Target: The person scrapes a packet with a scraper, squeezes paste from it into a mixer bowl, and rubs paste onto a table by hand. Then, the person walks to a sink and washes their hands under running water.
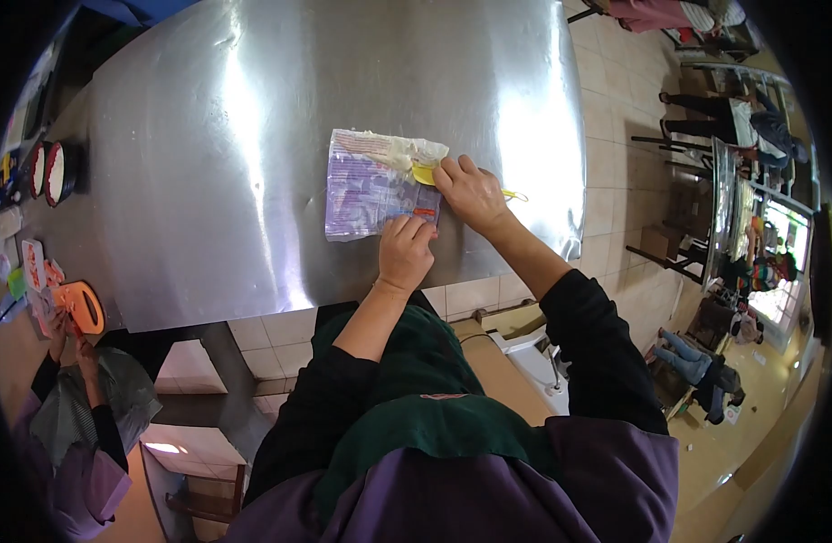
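Note:
A purple and white plastic packet (357, 190) lies flat on the metal table (162, 181), with pale, creamy residue along its upper part. My left hand (407, 253) presses on the packet's lower right edge, fingers closed on it. Above and to the right, my right hand (473, 193) is wrapped round a yellow spatula (423, 174). The spatula's blade touches the packet near the residue, and its thin handle end sticks out past my right hand.
At the left stand two round dark tins (63, 173) with pale contents. A co-worker's hands hold something by an orange object (79, 307) at the lower left. Other people and dark-legged furniture are at the right. Below the table is a white sink (533, 362).

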Available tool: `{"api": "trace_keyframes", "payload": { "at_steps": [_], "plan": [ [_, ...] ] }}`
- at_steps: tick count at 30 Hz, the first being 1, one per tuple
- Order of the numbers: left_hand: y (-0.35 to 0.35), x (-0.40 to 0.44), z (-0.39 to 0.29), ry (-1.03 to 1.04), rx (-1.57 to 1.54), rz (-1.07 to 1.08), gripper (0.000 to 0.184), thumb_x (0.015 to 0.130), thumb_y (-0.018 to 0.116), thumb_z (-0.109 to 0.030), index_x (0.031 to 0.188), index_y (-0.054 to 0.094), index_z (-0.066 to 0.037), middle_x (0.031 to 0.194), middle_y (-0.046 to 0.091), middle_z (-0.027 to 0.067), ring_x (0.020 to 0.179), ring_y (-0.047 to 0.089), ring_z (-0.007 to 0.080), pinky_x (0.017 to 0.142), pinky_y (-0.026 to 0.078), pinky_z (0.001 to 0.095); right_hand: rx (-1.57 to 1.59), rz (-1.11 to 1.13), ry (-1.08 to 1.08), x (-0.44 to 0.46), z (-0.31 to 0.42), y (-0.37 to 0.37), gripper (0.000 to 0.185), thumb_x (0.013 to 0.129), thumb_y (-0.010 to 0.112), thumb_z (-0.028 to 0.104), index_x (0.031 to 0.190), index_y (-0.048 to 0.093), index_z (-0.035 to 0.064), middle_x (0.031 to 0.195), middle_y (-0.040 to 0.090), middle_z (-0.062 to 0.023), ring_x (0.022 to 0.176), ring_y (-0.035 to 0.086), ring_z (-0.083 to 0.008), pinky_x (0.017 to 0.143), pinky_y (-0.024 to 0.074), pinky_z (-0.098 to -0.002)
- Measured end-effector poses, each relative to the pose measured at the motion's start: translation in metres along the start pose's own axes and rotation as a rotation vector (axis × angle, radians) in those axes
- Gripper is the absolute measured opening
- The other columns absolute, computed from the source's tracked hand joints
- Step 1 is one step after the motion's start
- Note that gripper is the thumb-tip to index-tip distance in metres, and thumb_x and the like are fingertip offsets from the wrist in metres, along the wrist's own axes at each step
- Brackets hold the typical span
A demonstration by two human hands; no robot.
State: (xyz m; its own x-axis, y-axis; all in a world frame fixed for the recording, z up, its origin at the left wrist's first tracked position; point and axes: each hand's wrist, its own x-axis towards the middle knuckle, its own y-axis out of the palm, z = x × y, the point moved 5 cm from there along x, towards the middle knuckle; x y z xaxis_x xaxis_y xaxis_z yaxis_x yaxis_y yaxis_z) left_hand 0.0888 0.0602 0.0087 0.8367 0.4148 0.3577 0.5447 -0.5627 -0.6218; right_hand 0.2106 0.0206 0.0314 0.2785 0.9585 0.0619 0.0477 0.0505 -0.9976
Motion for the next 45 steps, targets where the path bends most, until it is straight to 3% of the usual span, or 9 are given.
{"api": "trace_keyframes", "payload": {
  "at_steps": [7, 11, 29, 40, 44, 45],
  "plan": [
    [0.0, -0.001, 0.001, -0.015, 0.049, 0.064, 0.008, 0.065, 0.061, -0.004, 0.068, 0.054, -0.009, 0.071, 0.05, 0.0027, 0.071, 0.049, 0.021, 0.064, 0.038, 0.034, 0.063, 0.0, 0.029, 0.0, 0.001, -0.01, 0.016, 0.07, 0.059, 0.018, 0.081, 0.049, 0.0111, 0.082, 0.049, -0.0005, 0.075, 0.053, -0.0157, 0.05, 0.0507, -0.0273],
    [0.001, -0.001, 0.0, 0.003, 0.025, -0.031, 0.008, 0.065, 0.061, -0.005, 0.067, 0.054, -0.008, 0.071, 0.05, 0.0039, 0.07, 0.049, 0.0217, 0.063, 0.038, 0.0347, 0.156, 0.012, -0.165, -0.005, 0.024, -0.011, 0.016, 0.07, 0.058, 0.019, 0.08, 0.048, 0.0107, 0.081, 0.049, -0.0009, 0.076, 0.054, -0.0164, 0.051, 0.0513, -0.027],
    [0.005, -0.004, 0.002, -0.003, -0.001, 0.033, 0.007, 0.065, 0.059, -0.003, 0.068, 0.054, -0.006, 0.071, 0.049, 0.0059, 0.071, 0.049, 0.0231, 0.063, 0.038, 0.0355, -0.001, -0.075, -0.003, 0.034, 0.032, 0.007, 0.014, 0.072, 0.058, 0.017, 0.08, 0.05, 0.0083, 0.081, 0.051, -0.0016, 0.075, 0.053, -0.0146, 0.047, 0.05, -0.0249],
    [0.002, -0.006, 0.002, -0.011, 0.016, -0.007, 0.009, 0.067, 0.06, -0.002, 0.075, 0.058, -0.004, 0.078, 0.055, 0.0078, 0.072, 0.051, 0.0235, 0.065, 0.039, 0.0356, -0.011, -0.113, 0.178, 0.037, 0.037, 0.01, 0.013, 0.073, 0.056, 0.017, 0.082, 0.051, 0.0086, 0.083, 0.052, -0.0015, 0.076, 0.054, -0.0154, 0.052, 0.0511, -0.0264],
    [-0.002, -0.005, 0.0, 0.018, 0.024, -0.054, 0.009, 0.066, 0.06, -0.002, 0.075, 0.058, -0.005, 0.078, 0.055, 0.0082, 0.072, 0.051, 0.0235, 0.065, 0.039, 0.0354, 0.063, -0.101, 0.182, 0.034, 0.035, 0.002, 0.012, 0.074, 0.056, 0.017, 0.082, 0.051, 0.0089, 0.083, 0.052, -0.0013, 0.077, 0.054, -0.0154, 0.053, 0.0519, -0.0268],
    [-0.002, -0.004, 0.0, 0.021, 0.019, -0.058, 0.01, 0.066, 0.06, -0.002, 0.075, 0.058, -0.005, 0.078, 0.055, 0.008, 0.071, 0.051, 0.0236, 0.065, 0.039, 0.0355, 0.055, -0.111, 0.089, 0.032, 0.039, -0.001, 0.012, 0.074, 0.056, 0.017, 0.082, 0.051, 0.0088, 0.083, 0.052, -0.0015, 0.078, 0.055, -0.0156, 0.054, 0.0523, -0.027]
  ]
}}
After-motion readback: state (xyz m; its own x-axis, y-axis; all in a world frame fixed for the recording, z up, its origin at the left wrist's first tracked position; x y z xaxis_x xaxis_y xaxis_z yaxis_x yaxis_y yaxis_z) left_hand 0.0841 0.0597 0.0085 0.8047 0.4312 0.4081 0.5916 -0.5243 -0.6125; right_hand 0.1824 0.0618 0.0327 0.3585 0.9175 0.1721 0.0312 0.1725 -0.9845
